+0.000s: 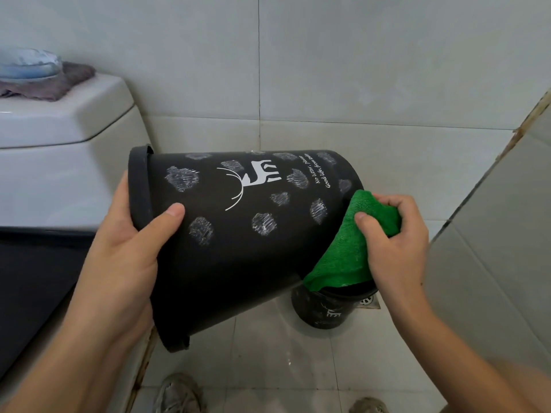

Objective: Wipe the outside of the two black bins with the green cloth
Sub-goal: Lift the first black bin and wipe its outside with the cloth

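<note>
Single head-worn view, wide-angle, looking forward and steeply down from standing height toward the tiled floor point(268, 353) and the wall corner point(259, 84). Close on whatever is held at chest level; edges bowed by the lens.

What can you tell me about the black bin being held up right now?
The held black bin looks like matte plastic, tapering from a thick rim on the left to a narrower base on the right. It is lifted and tipped on its side. Its wall shows a white deer logo, white script and scattered whitish scribble-like smudges. The left hand grips the rim end, thumb on the wall. The right hand presses the green cloth against the base end. A second black bin stands on the floor below.
</note>
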